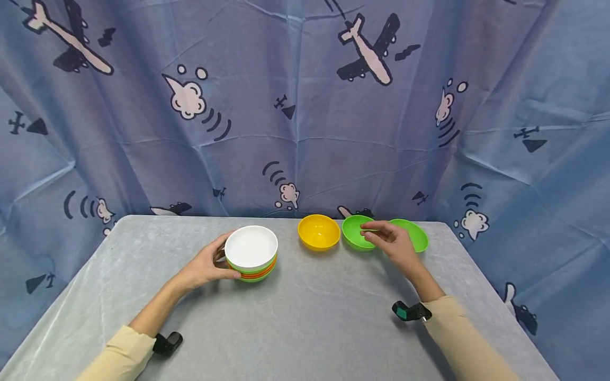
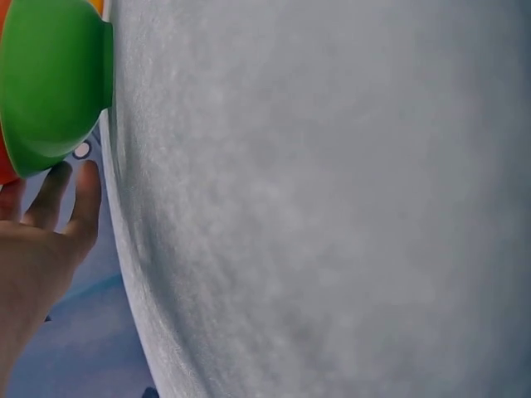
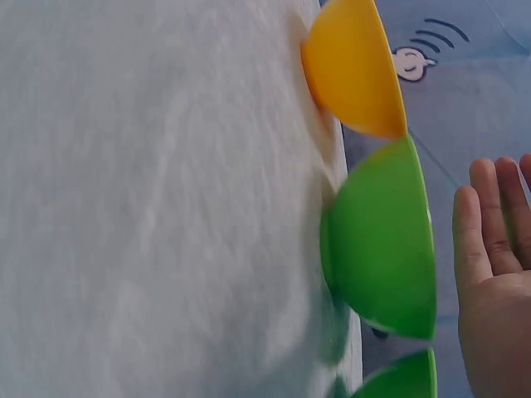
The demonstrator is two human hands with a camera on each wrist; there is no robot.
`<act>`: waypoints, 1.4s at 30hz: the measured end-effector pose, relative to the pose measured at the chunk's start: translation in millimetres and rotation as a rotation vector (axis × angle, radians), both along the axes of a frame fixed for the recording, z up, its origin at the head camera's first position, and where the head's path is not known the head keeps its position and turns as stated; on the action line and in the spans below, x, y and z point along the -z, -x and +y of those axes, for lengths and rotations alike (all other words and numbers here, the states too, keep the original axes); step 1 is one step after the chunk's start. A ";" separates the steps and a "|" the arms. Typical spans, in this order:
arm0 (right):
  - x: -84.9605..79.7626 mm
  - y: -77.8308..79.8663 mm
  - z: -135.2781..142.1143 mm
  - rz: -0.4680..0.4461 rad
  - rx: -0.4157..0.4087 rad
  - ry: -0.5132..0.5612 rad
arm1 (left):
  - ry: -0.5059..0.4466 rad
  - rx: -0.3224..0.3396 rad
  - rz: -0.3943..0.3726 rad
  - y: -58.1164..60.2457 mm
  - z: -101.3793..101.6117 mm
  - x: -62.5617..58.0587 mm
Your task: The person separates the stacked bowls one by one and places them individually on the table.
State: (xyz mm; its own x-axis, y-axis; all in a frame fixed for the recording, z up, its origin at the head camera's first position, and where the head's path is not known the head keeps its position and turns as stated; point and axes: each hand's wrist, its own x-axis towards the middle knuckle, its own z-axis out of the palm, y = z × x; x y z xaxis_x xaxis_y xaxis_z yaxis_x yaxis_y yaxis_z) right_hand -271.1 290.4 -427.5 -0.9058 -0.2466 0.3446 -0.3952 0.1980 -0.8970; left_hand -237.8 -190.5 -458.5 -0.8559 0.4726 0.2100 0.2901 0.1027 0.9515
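A stack of bowls stands at the left of the table, with a white bowl on top and green and orange rims below it. My left hand grips the stack from its left side, thumb at the front and fingers behind. The lowest green bowl shows from the side in the left wrist view, fingertips right at its wall. Over a green bowl on the right hovers my right hand, holding nothing. Its fingers extend above the rim in the right wrist view.
A yellow bowl sits left of the green bowl at the table's back edge. Another green bowl stands to the right, partly behind my right hand. The grey-covered table ends at a blue patterned curtain.
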 end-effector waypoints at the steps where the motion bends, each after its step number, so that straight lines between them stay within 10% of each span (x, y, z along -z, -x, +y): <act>1: 0.7 0.3 -2.9 -0.005 -0.009 0.004 | 0.001 0.000 0.000 0.0 -0.1 0.2; 42: 12.0 -2.1 -139.0 -0.062 -0.306 0.169 | 0.023 0.000 -0.102 -6.1 -1.5 0.7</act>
State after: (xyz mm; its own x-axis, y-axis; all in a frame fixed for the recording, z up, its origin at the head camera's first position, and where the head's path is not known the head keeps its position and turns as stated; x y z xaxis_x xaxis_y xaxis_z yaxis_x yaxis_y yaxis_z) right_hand -268.9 151.4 -439.5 -0.8192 -0.4544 0.3499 -0.3567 -0.0741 -0.9313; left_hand -231.7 -192.0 -459.2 -0.8724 0.4762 0.1106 0.1915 0.1248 0.9735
